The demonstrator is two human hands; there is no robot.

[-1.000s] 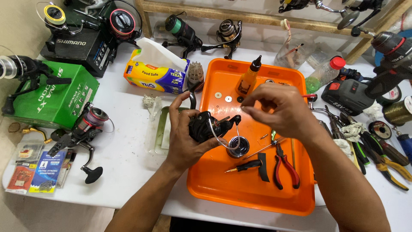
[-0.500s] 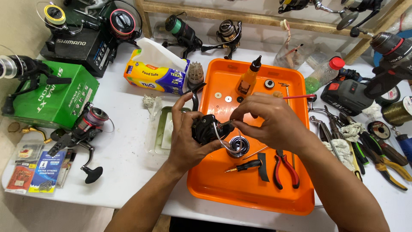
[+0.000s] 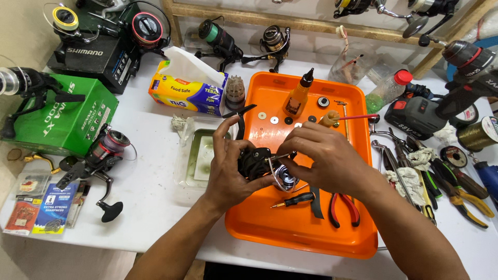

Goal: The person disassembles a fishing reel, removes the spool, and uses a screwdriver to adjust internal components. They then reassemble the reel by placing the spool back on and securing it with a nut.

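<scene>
Black fishing-reel body (image 3: pixel 255 162): being held just above the left half of the orange tray (image 3: pixel 306 233), between both hands. Left hand (image 3: pixel 228 173) is wrapping it from the left, fingers curled closed around the housing, index finger raised. Right hand (image 3: pixel 324 163) is closing on its right side, fingertips pinched at a small part I cannot make out. A thin wire bail loop (image 3: pixel 277 179) is hanging below the body.

Orientation: long axis is lying roughly left to right across the tray; the bail end is pointing right and slightly toward the person.

Risks: small washers (image 3: pixel 274 120) are lying loose on the tray, so a slip of the pinch is likely sending a tiny part among them or off the rim; the screwdriver (image 3: pixel 294 199) and red-handled pliers (image 3: pixel 343 207) are sitting close beneath, inviting a knock.
</scene>
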